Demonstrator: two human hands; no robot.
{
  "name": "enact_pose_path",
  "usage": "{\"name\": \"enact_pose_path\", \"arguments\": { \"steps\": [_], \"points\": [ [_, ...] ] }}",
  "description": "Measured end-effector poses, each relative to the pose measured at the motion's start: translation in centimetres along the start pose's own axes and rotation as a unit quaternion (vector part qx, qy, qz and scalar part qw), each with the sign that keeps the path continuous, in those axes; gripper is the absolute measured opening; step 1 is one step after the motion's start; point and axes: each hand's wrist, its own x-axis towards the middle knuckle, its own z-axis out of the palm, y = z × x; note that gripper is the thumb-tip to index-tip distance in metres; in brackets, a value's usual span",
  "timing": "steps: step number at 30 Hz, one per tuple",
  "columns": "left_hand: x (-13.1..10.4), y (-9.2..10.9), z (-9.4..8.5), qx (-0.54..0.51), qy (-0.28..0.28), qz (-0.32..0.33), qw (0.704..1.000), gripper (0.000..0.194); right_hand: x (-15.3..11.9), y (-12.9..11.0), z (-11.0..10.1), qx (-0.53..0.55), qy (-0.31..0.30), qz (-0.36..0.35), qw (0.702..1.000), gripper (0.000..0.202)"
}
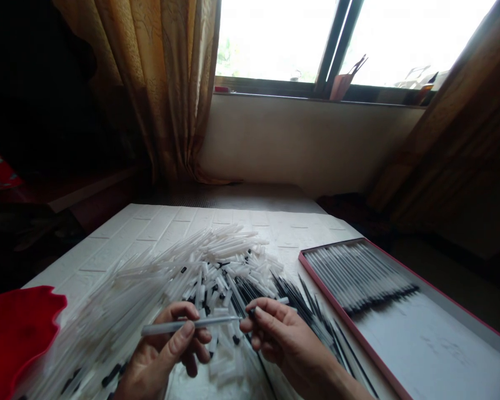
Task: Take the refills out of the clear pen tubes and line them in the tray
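My left hand (160, 350) is closed around a translucent white pen (160, 328), held level between thumb and fingers with its narrow end pointing right. At that end, my right hand (285, 336) pinches a small dark piece (252, 313), too small to name surely. Its fingertips are beside the pen's tip; whether they touch cannot be made out. Beneath both hands lie white pen caps (220, 330) and small black plugs (235, 339). Long clear pen barrels (137, 283) are heaped to the left. Black refills (250, 291) lie near my right hand.
On the right, a red-rimmed tray (385, 373) holds a row of assembled-looking pens (354, 275). A red scalloped container (20, 328) stands at the left edge. The white brick-patterned tabletop (120, 236) ends before a wall and a window with curtains (158, 83).
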Motion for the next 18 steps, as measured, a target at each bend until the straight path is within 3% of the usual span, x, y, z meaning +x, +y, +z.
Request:
{"name": "enact_pose_path", "arguments": {
  "steps": [11, 18],
  "points": [
    [-0.1, -0.6, 0.0, 0.029, -0.009, 0.017, 0.999, 0.050, -0.5, -0.1, 1.0, 0.004, -0.001, 0.017, 1.000, 0.042],
    [0.1, -0.8, -0.2, 0.041, -0.018, 0.037, 0.998, 0.052, -0.6, -0.1, 1.3, -0.023, -0.001, -0.007, 1.000, 0.040]
  ]
}}
